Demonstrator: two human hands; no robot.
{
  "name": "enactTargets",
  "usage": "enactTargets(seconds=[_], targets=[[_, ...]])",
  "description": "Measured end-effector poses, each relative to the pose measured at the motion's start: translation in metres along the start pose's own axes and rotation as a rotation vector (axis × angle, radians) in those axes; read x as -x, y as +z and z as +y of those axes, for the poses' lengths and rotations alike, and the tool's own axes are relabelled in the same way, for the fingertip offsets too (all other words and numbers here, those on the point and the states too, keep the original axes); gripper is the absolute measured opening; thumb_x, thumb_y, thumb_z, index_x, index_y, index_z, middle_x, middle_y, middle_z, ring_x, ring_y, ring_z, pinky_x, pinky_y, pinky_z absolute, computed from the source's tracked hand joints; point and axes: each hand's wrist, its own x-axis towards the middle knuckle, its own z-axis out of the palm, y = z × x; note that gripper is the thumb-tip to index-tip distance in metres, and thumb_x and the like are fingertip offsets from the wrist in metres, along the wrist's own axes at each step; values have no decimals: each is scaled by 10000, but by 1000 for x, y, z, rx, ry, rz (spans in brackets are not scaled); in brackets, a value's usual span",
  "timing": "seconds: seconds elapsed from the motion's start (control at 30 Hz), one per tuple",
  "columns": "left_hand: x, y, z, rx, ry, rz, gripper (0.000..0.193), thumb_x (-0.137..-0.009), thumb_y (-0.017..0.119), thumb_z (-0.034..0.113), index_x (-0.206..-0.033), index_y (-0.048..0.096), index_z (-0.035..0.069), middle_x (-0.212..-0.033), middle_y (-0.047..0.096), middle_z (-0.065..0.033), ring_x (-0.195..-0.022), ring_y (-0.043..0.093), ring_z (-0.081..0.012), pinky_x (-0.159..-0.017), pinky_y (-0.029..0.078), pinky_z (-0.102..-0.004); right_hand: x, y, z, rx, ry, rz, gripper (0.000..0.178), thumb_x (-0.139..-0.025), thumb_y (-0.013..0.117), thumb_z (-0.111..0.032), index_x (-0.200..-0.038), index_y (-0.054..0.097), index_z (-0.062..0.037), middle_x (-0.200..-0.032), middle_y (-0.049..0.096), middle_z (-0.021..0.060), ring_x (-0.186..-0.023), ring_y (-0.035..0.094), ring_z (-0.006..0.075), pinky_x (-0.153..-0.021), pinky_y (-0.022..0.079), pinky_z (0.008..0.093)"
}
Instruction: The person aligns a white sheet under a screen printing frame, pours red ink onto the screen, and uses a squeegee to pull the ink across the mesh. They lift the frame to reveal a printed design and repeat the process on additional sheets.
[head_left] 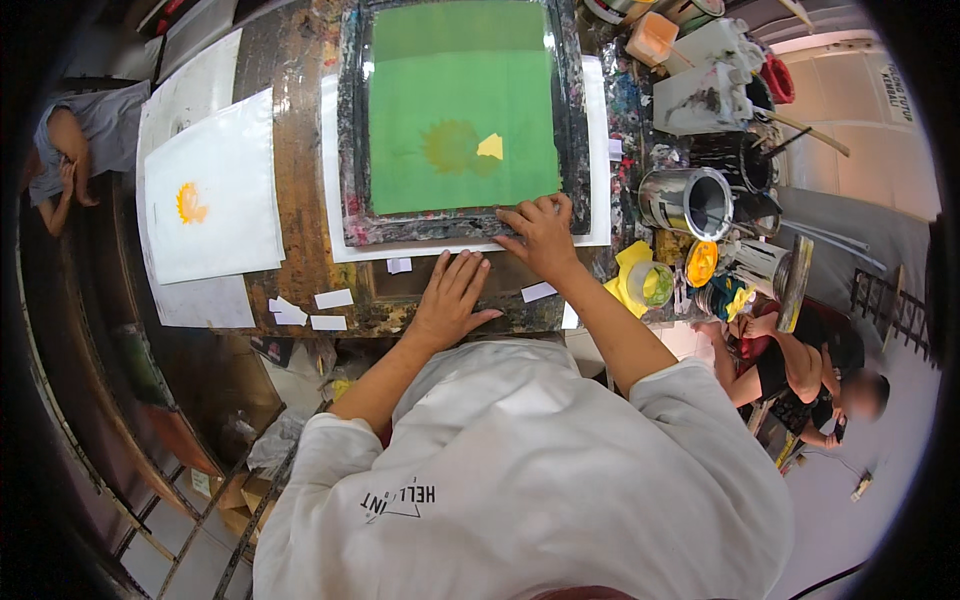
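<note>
A screen-printing frame [455, 226] with green mesh [455, 90] lies over a white sheet [600, 140] on the worktable. The mesh carries a brownish sunburst-like shape and a small yellow patch [490, 147]. My right hand [540, 232] rests at the frame's lower right corner, fingers apart on its ink-stained border and thumb by the sheet's near edge. To its left, my left hand [452, 298] lies flat with fingers stretched at the near edge of the white sheet. Neither hand visibly holds anything.
Printed white sheets [225, 235] with an orange-yellow motif lie on the left. Small white paper slips [333, 299] are along the near edge. Ink cans [690, 203], tubs and a yellow-smeared cup [652, 284] crowd the right. Other people sit at far left and lower right.
</note>
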Motion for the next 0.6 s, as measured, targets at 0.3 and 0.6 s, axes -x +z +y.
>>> enactTargets(seconds=[0.3, 0.6], targets=[[3, 50, -16, -177, -181, -26, 991, -895, 687, 679, -1576, 436, 5, -1544, 448, -189, -1451, 395, -390, -1233, 184, -754, -8, -8, 6, -119, 11, -46, 394, -856, 822, -360, -1194, 753, -170, -1071, 667, 7, -1090, 579, 245, -1053, 305, 510], [0, 51, -15, -182, -214, -39, 956, -893, 677, 689, -1548, 490, 19, -1491, 487, -160, -1403, 427, -373, -1203, 219, -758, -8, -6, 7, -162, 41, -67, 410, -848, 832, -343, -1214, 759, -173, -1057, 673, 2, -1061, 581, 224, -1056, 297, 512]])
